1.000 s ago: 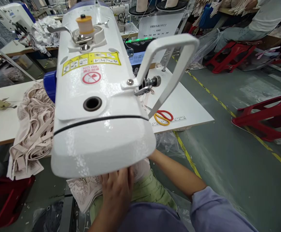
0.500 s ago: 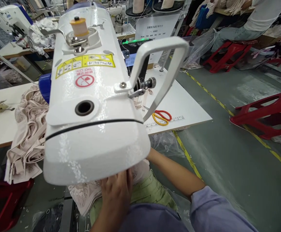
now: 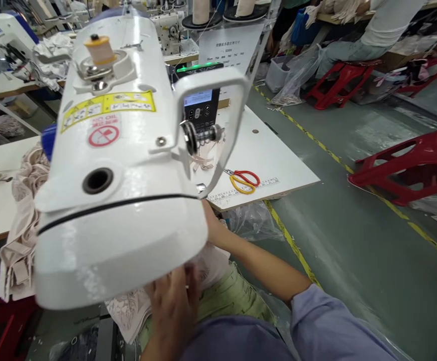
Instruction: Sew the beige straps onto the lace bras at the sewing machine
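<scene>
Evidently mid-seam, the left hand (image 3: pixel 173 306) lies spread flat on the lace fabric (image 3: pixel 128 306) at lower centre beneath the sewing machine (image 3: pixel 121 165), while the right hand (image 3: pixel 211 228) reaches under it, its grip hidden from view, so feeding on likely needs steady guiding.

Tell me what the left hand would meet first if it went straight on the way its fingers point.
The left hand would likely meet the pale pink lace fabric at its fingertips first, then the front end of the white sewing machine head; depth is unclear.
</scene>
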Motion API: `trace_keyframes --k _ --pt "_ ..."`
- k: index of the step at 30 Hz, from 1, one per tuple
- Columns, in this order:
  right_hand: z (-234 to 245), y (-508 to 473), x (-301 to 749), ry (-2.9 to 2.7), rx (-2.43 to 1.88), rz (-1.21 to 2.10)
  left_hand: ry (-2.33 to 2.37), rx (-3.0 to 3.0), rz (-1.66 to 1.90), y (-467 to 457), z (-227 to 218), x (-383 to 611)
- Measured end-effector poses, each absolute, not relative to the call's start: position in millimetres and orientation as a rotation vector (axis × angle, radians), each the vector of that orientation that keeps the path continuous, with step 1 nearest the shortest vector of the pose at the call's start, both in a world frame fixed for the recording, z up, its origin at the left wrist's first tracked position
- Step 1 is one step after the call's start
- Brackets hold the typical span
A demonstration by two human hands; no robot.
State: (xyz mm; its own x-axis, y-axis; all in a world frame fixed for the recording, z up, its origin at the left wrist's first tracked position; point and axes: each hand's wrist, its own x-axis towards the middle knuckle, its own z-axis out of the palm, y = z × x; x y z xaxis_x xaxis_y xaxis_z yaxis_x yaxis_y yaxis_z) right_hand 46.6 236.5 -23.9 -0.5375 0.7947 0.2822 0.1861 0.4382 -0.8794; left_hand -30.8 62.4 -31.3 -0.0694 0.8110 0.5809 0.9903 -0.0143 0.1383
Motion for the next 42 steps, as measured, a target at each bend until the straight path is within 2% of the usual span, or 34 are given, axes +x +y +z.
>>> trace_keyframes --k 5,10,13,17,23,31,42 --pt "-38 232 49 -1.869 -0.856 1.154 -2.279 -1.791 -1.097 53 -51 -54" --pt "-51 219 61 -1.583 -0.84 1.309 -2.71 -1.669 -1.725 55 -60 -65" --pt "-56 206 70 -1.522 -0.801 1.365 -2.803 -1.575 -1.862 58 -57 -66" --pt "-59 190 80 -1.582 -0.716 1.371 -2.883 -1.542 -1.822 59 -49 -64" --pt "-60 179 87 -1.719 -0.7 1.253 -3.017 -1.518 -1.346 57 -32 -59" --pt "-56 177 89 -1.764 -0.764 1.257 -2.777 -1.618 -1.168 56 -33 -60" --pt "-48 175 86 -1.77 -0.831 1.26 -2.603 -1.632 -1.741 51 -40 -62"
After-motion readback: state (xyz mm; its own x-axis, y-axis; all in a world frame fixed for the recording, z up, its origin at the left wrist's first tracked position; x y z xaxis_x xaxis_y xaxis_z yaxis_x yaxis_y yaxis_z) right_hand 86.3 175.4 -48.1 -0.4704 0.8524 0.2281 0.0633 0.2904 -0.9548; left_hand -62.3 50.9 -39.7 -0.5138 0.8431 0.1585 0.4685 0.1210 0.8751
